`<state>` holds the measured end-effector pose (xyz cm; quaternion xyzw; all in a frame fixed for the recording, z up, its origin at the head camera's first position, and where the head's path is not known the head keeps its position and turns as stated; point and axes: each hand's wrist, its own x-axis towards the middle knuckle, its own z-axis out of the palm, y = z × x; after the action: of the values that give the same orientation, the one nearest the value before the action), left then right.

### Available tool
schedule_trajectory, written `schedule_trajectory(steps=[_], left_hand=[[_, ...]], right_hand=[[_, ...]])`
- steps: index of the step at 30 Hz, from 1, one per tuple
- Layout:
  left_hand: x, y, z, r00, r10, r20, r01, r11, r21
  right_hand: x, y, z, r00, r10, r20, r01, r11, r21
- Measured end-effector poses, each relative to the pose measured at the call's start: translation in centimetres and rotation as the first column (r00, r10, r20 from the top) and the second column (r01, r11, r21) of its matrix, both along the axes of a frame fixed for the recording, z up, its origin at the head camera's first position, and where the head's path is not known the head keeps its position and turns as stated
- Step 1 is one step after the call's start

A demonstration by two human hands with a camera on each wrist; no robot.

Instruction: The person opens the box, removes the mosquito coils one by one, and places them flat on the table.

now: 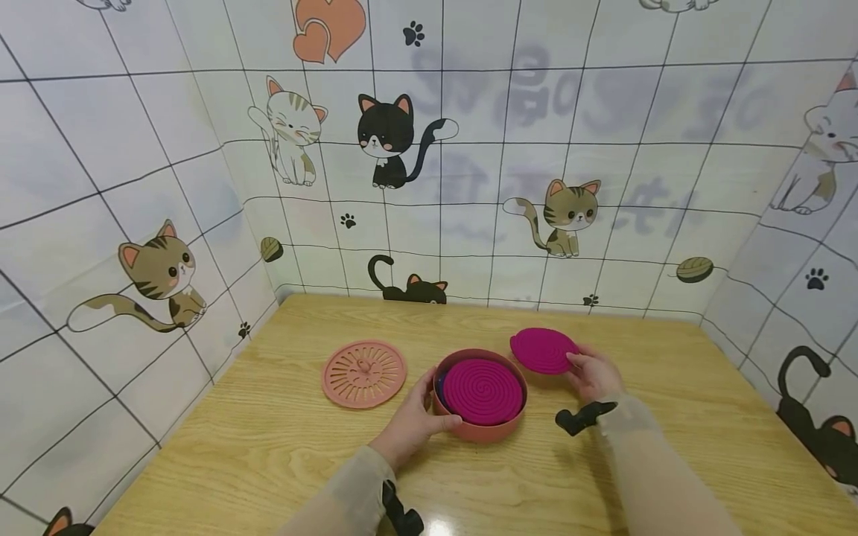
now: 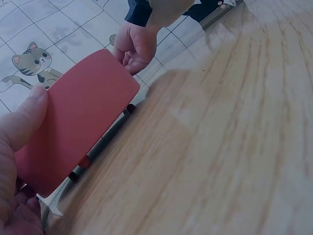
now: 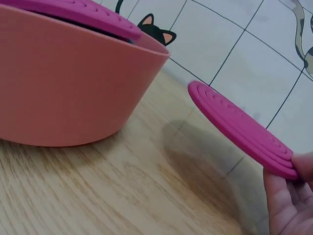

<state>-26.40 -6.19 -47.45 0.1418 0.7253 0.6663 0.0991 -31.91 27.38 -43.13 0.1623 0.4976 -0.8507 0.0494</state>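
- My pale sleeves (image 1: 660, 469) come in from the near edge, a black clip (image 1: 402, 514) at each wrist.
- My left hand (image 1: 417, 424) grips the bowl (image 1: 488, 433) at its left side, thumb along the front and fingers round behind.
- The bowl stands on the wooden surface (image 1: 255, 454); a magenta disc (image 1: 482, 392), ridged in a spiral, lies in its mouth, with something dark just visible at its left edge.
- My right hand (image 1: 596, 376) pinches a second disc (image 1: 541, 351) by its rim, held above the surface, beyond the bowl to the right.
- The slotted pink lid (image 1: 364, 387) lies flat, left of the bowl.
- Behind is a cat-patterned wall (image 1: 469, 231).
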Motion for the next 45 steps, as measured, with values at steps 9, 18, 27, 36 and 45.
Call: schedule_trajectory(steps=[9,18,27,36,45], left_hand=[[-0.1,-0.1,-0.1,1.0,-0.002,0.001,0.002,1.0,-0.011],[0.0,-0.2,0.1,1.0,-0.001,0.005,0.001,1.0,-0.019],[-0.2,-0.1,-0.3,1.0,0.005,0.002,-0.005,1.0,-0.018],[-0.3,-0.1,-0.4,1.0,0.007,0.004,-0.007,1.0,-0.015],[-0.1,0.0,-0.2,1.0,0.012,0.008,-0.012,1.0,-0.018]], right_hand=[[-0.6,-0.7,-1.3,0.988,-0.132,0.082,0.123,0.987,0.102],[-1.1,-1.3,-1.2,0.984,-0.142,0.112,0.132,0.987,0.086],[-1.1,-1.4,-0.9,0.974,-0.147,0.173,0.129,0.986,0.108],[-1.1,-1.9,-0.3,0.952,-0.204,0.23,0.153,0.963,0.22],[-0.5,-2.6,0.8,0.938,-0.222,0.267,0.152,0.954,0.259]])
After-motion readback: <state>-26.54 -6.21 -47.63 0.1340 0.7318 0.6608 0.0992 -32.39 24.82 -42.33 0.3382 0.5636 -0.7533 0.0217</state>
